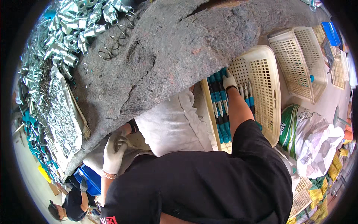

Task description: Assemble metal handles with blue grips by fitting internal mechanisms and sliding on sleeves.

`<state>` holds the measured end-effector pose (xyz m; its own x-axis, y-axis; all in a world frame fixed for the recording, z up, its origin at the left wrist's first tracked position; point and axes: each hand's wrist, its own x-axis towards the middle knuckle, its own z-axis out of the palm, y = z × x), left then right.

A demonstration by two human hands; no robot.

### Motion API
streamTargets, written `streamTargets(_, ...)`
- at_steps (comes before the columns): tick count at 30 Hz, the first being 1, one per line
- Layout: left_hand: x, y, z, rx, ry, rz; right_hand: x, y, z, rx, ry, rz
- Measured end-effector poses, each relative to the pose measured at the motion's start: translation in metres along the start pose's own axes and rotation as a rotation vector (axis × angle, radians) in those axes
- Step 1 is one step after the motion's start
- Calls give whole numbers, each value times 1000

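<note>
the right hand [229, 80] touches teal-and-black rods [225, 135] in the perforated crate [275, 108] around it, grip unclear; a tug could dislodge neighbouring rods. left hand [113, 153]: curled, contents unclear.

Slim rods [217, 106], coloured teal, black and silver, are lying side by side in rows inside a cream plastic crate [278, 100]. Their teal and black sections are forming bands across the rows, with bright metal lengths showing between them. A few more rods [251, 101] are sitting farther right in the crate, their pale metal ends pointing toward the view's upper edge and their teal parts showing below.
</note>
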<state>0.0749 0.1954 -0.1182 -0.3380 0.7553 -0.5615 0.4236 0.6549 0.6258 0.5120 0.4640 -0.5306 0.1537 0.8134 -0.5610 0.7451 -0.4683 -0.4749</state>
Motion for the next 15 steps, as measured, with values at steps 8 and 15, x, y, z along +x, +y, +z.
streamTargets(8, 6, 13, -4, 6, -36, 96, 37, 19, -11, -221, 53, 129)
streamTargets(15, -58, -25, -34, -7, 79, 283, -96, -58, -70, 1513, 134, -298)
